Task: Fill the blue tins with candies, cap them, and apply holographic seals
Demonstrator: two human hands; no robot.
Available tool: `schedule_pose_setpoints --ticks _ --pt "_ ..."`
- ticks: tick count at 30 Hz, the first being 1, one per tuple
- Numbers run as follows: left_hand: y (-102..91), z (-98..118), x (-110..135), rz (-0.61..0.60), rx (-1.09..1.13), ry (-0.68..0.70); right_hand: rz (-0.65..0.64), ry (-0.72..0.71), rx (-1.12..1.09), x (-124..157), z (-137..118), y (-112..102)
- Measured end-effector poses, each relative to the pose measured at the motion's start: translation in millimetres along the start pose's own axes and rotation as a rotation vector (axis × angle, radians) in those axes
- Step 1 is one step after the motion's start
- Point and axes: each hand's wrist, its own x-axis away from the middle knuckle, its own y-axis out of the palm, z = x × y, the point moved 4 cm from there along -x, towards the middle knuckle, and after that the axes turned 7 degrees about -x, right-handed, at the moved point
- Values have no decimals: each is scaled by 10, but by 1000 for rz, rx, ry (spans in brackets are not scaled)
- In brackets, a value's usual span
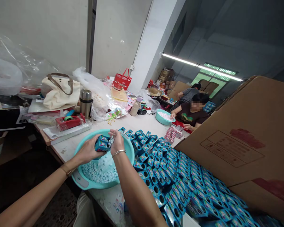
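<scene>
Over a turquoise basin (pixel 131 151), my left hand (pixel 90 149) is closed around a pair of small blue boxes (pixel 101 143) tilted on their sides. My right hand (pixel 117 142), wearing a bracelet, cups a handful of pale blue pellets (pixel 111 141) against the end of those boxes. More pale blue pellets (pixel 99 171) lie in the bottom of the basin. To the right, many more blue boxes (pixel 161 157) stand packed in rows on the table, with round dark openings on top.
A large cardboard box (pixel 246 138) walls off the right side. Farther back a person (pixel 191 110) sits by another turquoise basin (pixel 164 118). A tape dispenser (pixel 69 122), a steel flask (pixel 85 104), a cream bag (pixel 61 93) and a bottle (pixel 136 106) line the table's far-left side.
</scene>
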Motion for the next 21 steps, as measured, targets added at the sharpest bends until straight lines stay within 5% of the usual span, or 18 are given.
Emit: schedule_pose_setpoints --ticks 5,12,17,21 --pt "6 -21 49 -55 137 -21 -73 115 148 85 -19 43" --pt "-96 -9 118 -81 260 -7 -427 -76 214 377 -233 23" --pt "-315 -192 112 -22 112 -15 -258 -122 456 24 -235 -402" --pt "-317 -389 58 -22 226 -99 -303 -180 783 -266 239 -406"
